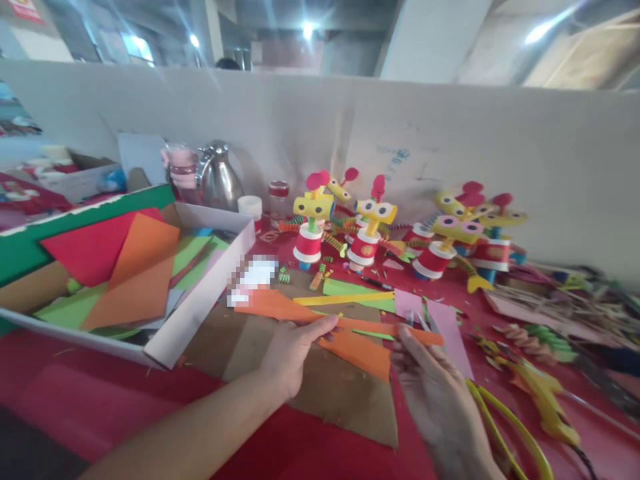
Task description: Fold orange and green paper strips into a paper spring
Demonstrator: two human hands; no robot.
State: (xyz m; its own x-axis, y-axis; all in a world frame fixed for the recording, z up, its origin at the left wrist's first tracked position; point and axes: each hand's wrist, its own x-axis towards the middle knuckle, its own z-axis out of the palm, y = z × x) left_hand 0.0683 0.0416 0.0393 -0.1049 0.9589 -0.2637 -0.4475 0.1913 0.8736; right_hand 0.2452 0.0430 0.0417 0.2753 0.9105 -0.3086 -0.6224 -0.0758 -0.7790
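Surface: red tabletop (320, 450), with a brown cardboard sheet (350, 403) laid over its middle. Room: pale partition (550, 153) along the far edge; beyond it, pillars and bright ceiling lights (308, 31).

Left: white-walled open box (205, 287) with a green far side, holding loose red, orange and light-green paper. Far left of centre: steel jug (221, 180), white cup (250, 207), jar with red lid (279, 197). Far centre to far right: several cup-bodied figures (307, 243) with yellow heads, red tops and spring-folded paper arms. Right: heap of thin sticks (535, 293), folded paper springs (537, 340), yellow glue gun (543, 400); near right, a yellow loop (525, 427), partly behind the right wrist.

Around the hands: yellow strip (345, 299) on the far side, pink paper (450, 333) just beyond the right hand, orange offcut (360, 357) on the cardboard.

Principal item: orange paper strip (367, 326), held above the cardboard. Left hand (293, 353): thumb and forefinger pinch it. Right hand (435, 380): thumb laid on it, fingers curled beneath, gripping; the strip's right end projects past that thumb. Whether the wider orange paper at left belongs to the strip cannot be told.
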